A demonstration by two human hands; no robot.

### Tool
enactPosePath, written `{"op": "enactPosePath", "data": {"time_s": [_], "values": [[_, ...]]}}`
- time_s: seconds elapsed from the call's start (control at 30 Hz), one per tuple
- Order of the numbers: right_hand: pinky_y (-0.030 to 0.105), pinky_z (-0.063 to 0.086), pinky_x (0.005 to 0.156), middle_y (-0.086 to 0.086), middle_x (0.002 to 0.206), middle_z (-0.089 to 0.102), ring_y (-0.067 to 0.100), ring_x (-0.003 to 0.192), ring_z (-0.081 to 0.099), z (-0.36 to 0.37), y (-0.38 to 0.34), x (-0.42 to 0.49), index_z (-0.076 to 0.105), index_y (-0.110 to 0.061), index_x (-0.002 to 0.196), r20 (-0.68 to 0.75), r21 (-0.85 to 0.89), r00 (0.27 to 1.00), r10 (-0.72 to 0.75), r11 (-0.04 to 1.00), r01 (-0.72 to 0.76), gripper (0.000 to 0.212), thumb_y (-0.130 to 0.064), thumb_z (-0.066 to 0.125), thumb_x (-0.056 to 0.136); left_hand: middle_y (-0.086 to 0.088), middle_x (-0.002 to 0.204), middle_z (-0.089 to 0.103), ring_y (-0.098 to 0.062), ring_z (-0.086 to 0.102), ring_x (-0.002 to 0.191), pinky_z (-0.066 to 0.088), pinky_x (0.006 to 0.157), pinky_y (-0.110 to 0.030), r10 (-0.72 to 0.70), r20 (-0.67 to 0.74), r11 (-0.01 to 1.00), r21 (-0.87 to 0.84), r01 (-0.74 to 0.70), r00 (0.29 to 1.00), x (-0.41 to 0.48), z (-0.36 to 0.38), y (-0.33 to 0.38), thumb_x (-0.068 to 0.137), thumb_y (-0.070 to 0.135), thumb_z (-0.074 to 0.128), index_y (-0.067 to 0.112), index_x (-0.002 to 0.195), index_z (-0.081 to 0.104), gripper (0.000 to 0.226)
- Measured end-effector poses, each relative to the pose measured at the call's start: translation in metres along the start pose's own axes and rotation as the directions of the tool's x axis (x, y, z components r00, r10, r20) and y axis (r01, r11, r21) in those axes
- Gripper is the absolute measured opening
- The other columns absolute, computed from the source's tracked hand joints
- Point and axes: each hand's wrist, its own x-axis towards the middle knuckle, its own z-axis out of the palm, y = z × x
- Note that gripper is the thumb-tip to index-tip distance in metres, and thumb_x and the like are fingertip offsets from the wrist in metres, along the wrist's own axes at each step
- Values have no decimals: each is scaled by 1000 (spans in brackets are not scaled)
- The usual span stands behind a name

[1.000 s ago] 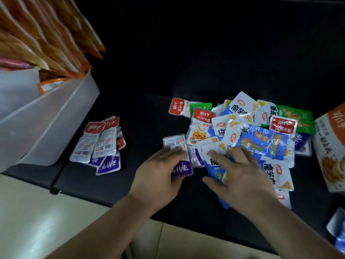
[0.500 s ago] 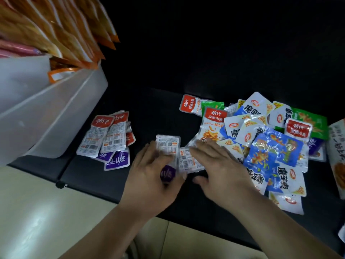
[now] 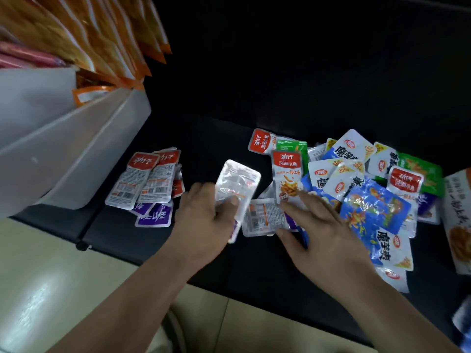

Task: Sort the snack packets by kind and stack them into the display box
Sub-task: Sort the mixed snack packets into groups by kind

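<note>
My left hand (image 3: 204, 220) pinches a silver snack packet (image 3: 235, 186) with a purple end, lifted off the black surface. My right hand (image 3: 318, 230) lies with straight fingers on another silver packet (image 3: 262, 217) at the left edge of a mixed heap of packets (image 3: 356, 184): blue, white, green and red-topped ones. A small sorted pile of red-topped and purple packets (image 3: 150, 184) sits to the left. An orange and white display box (image 3: 458, 220) shows partly at the right edge.
A translucent white bin (image 3: 76, 138) holding orange bags (image 3: 84, 36) stands at the left on the black surface (image 3: 204, 138). A pale floor (image 3: 51, 289) lies below the surface's front edge. Another blue packet (image 3: 462, 317) peeks in at the lower right.
My left hand has raised its silver packet off the surface and tilted it up. My right hand has slid left onto the second silver packet. The camera has moved closer.
</note>
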Motion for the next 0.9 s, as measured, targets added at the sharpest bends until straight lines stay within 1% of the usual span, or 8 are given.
{"op": "enactPosePath", "data": {"time_s": [0.07, 0.13, 0.27, 0.37, 0.53, 0.63, 0.77, 0.9], "values": [[51, 57, 99, -14, 156, 47, 17, 148, 42, -4, 7, -3, 53, -42, 144, 75, 27, 997, 35, 999, -37, 55, -50, 59, 90, 10, 143, 43, -22, 43, 135, 41, 112, -51, 2, 169, 1000, 6, -3, 986, 0, 5, 17, 93, 61, 48, 25, 115, 64, 45], [44, 53, 106, -24, 157, 42, 8, 149, 36, -8, 14, -4, 51, -43, 146, 113, 67, 993, 44, 996, -51, 58, -43, 63, 89, 8, 157, 34, -22, 31, 141, 34, 115, -48, -16, 253, 987, 157, -25, 967, 1, 22, 29, 98, 47, 57, 21, 106, 60, 27], [30, 36, 115, -26, 162, 27, 1, 152, 23, -20, 14, -9, 17, -53, 157, 250, 105, 959, 132, 981, -162, 85, -33, 69, 92, 8, 127, 51, -21, 44, 121, 35, 92, -36, 34, 116, 968, 242, -61, 993, 2, 44, 45, 84, 46, 76, 30, 115, 56, 40], [31, 39, 111, -20, 163, 32, 8, 150, 33, -29, 9, -6, 8, -51, 159, 315, 139, 927, 204, 956, -258, 89, -37, 66, 93, 9, 119, 59, -20, 52, 116, 39, 94, -38, -59, 109, 977, 211, 35, 992, 9, 51, 49, 72, 52, 84, 34, 132, 49, 72], [34, 37, 114, -17, 167, 25, 10, 153, 26, -32, 2, -1, 0, -47, 161, 332, 63, 921, 204, 969, -238, 87, -42, 59, 97, 6, 96, 71, -18, 71, 90, 61, 78, -43, -141, 244, 985, 136, 110, 959, 11, 46, 55, 74, 46, 81, 26, 99, 62, 37], [34, 38, 114, -16, 165, 30, 9, 151, 29, -32, -1, 0, 12, -42, 162, 315, 96, 918, 242, 954, -285, 79, -38, 57, 98, 5, 88, 71, -12, 72, 73, 62, 66, -40, -154, 184, 986, -32, 162, 971, 1, 29, 47, 88, 32, 76, 23, 95, 60, 20], [43, 54, 89, 0, 134, 63, 28, 128, 55, -24, -9, 14, 60, -25, 140, 57, 60, 964, 260, 963, -263, 49, -35, 66, 92, 5, 91, 75, -8, 74, 74, 59, 55, -23, -173, 28, 937, -304, 174, 984, -12, -6, 28, 95, 27, 74, 26, 102, 61, 15], [46, 52, 92, 7, 130, 64, 35, 125, 52, -13, -23, 56, 66, -20, 132, 15, -21, 963, 267, 963, -267, 50, -46, 68, 89, 6, 97, 79, -8, 77, 82, 58, 62, -20, -207, 59, 819, -535, 206, 977, -29, -20, 14, 97, 31, 70, 27, 115, 65, 19]]}}
